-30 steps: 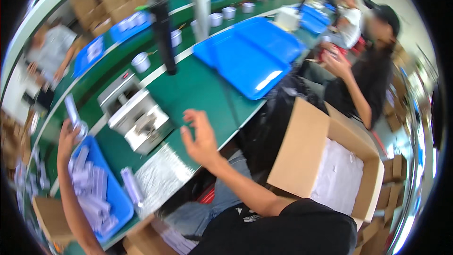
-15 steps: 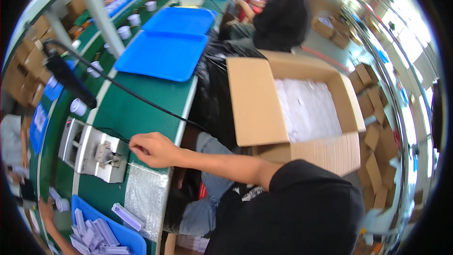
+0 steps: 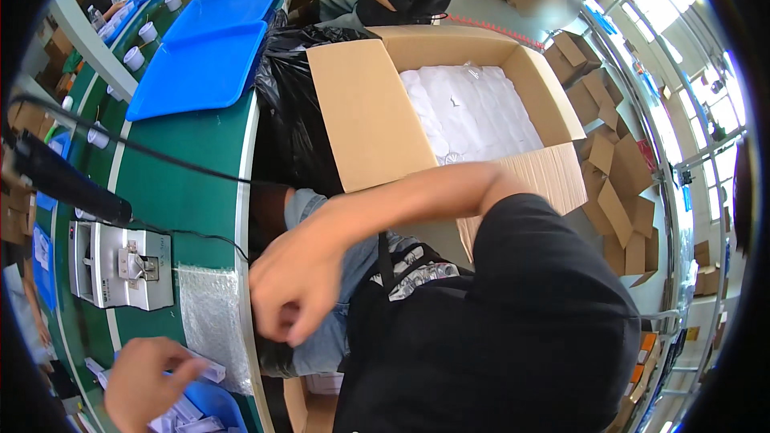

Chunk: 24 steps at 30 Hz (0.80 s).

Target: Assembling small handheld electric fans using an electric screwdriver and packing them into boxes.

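1 open brown cardboard box filled with white packets (image 3: 361, 112) | 2 blue plastic trays (image 3: 200, 52) | 1 grey metal benchtop machine (image 3: 116, 265) | 1 clear bubble-wrap sheet (image 3: 210, 313) | 1 black plastic bag (image 3: 293, 112) | 4 small white cups (image 3: 135, 58)

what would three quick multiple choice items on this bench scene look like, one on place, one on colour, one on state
1. Where is the open cardboard box?
A. on the green bench
B. beside the bench, on the person's right
C. under the metal device

2. What colour are the flat trays on the bench?
A. red
B. yellow
C. blue

3. What is the left hand doing?
A. resting on small white packets
B. lifting the box flap
C. holding the black cable

Answers: 1 B, the box stands off the bench edge next to a black bag. 2 C, both trays are plain blue. 3 A, its fingers lie on the packets at the bench's near end.
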Available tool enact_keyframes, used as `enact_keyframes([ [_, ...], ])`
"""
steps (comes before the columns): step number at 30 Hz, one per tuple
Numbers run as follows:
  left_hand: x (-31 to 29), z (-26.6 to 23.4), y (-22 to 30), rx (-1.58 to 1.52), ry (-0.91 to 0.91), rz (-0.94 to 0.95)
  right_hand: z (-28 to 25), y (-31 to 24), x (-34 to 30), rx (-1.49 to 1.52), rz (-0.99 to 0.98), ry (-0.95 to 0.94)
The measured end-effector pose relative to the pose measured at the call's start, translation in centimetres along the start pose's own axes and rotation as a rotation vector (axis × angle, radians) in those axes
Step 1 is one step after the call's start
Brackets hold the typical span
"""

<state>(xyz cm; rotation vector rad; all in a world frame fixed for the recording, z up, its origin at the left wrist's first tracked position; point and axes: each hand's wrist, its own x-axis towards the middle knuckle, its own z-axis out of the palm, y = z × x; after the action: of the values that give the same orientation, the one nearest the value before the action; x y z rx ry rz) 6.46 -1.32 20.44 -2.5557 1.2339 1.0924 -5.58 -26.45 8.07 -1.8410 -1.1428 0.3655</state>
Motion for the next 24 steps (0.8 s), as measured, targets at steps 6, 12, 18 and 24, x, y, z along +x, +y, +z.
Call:
enact_keyframes([
  [6, 5.2, 1.6, 6.8, 0.218, 0.015, 0.361, -5.5, -3.0, -23.3, 0.267, 0.755, 0.478],
  [12, 11.9, -1.5, 12.5, 0.218, -0.15, 0.512, 2.5, -2.6, -37.9, -0.51, 1.474, 0.69],
  [18, 21.8, 1.5, 17.7, 0.238, -0.29, 0.641, 8.4, -1.5, -39.3, -0.22, 1.541, 0.683],
  [24, 28.5, 6.1, 21.5, 0.184, -0.326, 0.74, 8.4, 1.8, -36.5, 0.055, 1.823, 0.565],
])
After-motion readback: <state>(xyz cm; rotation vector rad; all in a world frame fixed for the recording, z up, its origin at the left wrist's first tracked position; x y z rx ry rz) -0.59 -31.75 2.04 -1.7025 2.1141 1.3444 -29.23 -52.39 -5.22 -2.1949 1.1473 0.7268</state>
